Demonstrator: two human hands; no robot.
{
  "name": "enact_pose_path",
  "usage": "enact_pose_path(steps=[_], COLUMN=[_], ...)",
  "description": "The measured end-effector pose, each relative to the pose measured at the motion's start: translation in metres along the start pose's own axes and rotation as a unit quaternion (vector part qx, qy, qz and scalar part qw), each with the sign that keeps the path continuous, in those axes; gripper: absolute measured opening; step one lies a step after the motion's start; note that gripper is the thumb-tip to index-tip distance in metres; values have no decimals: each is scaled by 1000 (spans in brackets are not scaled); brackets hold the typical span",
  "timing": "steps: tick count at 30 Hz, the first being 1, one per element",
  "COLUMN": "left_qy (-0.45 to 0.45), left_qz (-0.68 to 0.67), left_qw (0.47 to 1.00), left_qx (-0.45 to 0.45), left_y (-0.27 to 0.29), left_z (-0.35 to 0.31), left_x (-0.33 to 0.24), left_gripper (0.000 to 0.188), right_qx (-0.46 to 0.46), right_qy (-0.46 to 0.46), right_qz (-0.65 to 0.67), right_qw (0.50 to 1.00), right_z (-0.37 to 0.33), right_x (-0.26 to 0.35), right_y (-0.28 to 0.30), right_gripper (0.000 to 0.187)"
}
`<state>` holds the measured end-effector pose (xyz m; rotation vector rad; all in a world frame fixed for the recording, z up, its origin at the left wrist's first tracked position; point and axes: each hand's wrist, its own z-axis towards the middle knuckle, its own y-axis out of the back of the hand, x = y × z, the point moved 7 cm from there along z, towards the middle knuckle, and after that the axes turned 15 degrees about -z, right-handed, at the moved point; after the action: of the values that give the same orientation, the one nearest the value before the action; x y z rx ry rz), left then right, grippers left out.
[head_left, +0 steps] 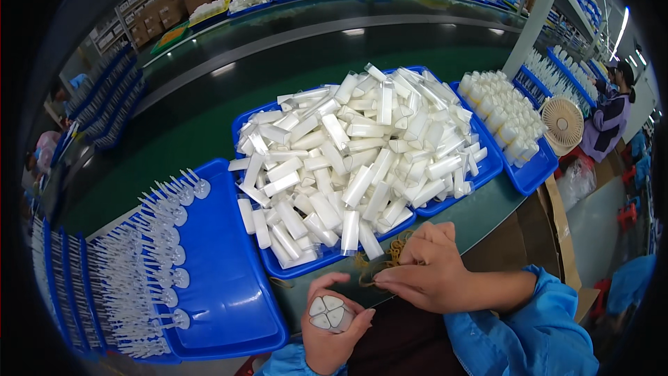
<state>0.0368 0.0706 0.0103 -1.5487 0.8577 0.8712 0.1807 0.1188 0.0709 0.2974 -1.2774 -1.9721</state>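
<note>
Fingers of our left hand (pixel 327 343) curl around an upright bundle (pixel 332 313) of white wedge-shaped pieces, thumb against its right side, the ends facing up. On our right hand (pixel 428 275), thumb and forefinger come together on what looks like a thin brown rubber band (pixel 367 283), just beside the bundle and apart from it.

We judge the bundle light and fairly stiff, yet loose as a group: the wedges could slide along one another if our grip slackens. Best to hold it low around the sides, leaving the upper rim free. The band should be soft and stretchy, easiest pinched at its edge.

Beyond our knuckles lies a tangle of bands (pixel 398 249), then a heap of white pieces in clear sleeves (pixel 376 139), probably slippery, over blue trays. To our left, stemmed white parts (pixel 129 257) look slender and fragile; to our right stand white cylinders (pixel 501 115).
</note>
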Motion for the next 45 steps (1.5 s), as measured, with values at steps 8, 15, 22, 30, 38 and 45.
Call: enact_pose_path(steps=[8, 15, 22, 30, 38, 45], left_qy=[199, -145, 82, -258, -73, -294], left_qz=[-494, 141, -186, 326, 366, 508], left_qw=[774, 973, 976, 907, 891, 809], left_qx=[343, 107, 84, 75, 258, 6], left_y=[-30, -14, -14, -19, -37, 43], left_z=[-20, 5, -4, -19, -26, -55], left_x=[8, -17, -4, -19, 16, -79], left_gripper=[45, 71, 74, 82, 87, 73], right_qx=[209, 276, 259, 282, 36, -123], right_qy=[-145, -15, 177, -73, 21, -236], right_qz=[657, 649, 754, 653, 303, -66], right_qw=[709, 709, 577, 700, 952, 962], right_z=[4, 25, -24, -17, -28, -67], right_x=[-8, 8, 46, 6, 17, -117], right_y=[-46, -10, -9, -24, 3, 122], right_gripper=[19, 31, 31, 57, 30, 34])
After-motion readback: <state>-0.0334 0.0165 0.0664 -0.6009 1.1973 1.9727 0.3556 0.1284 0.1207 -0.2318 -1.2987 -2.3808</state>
